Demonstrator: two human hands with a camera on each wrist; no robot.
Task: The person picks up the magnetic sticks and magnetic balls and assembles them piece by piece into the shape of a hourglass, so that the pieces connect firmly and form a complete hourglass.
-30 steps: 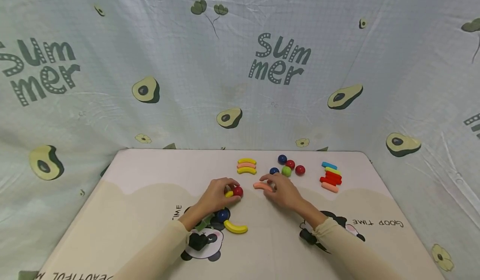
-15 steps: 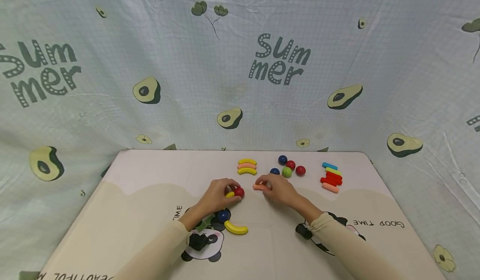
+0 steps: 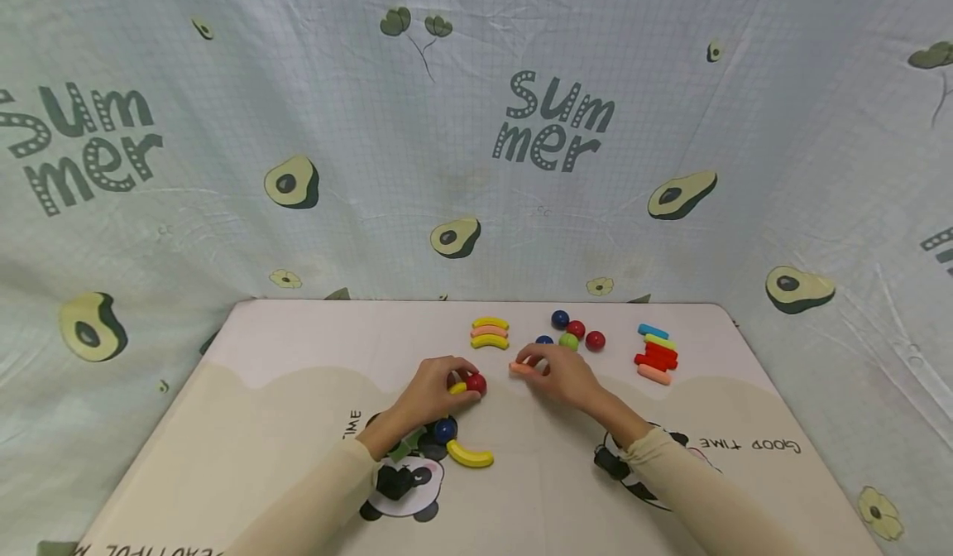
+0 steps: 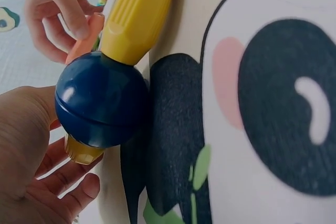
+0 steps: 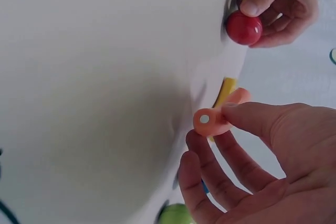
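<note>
On the near side of the left hand (image 3: 435, 390) are a blue ball (image 3: 445, 431) and a curved bar (image 3: 471, 457). It grips a yellow bar (image 3: 457, 388) beside the red ball (image 3: 476, 385). The right hand (image 3: 563, 374) pinches the orange bar (image 3: 519, 368) — slightly farther from this ball than a moment ago, so both remain unjoined.

We have wide room on the table (image 3: 275, 432) left of the left hand (image 3: 434, 389). At its right, we find only a narrow gap between red ball (image 3: 476, 385) and peach piece (image 3: 518, 368). On its near side, blue ball (image 3: 445, 430) and banana (image 3: 471, 456) obstruct us; beyond, curved pieces (image 3: 489, 332).
</note>
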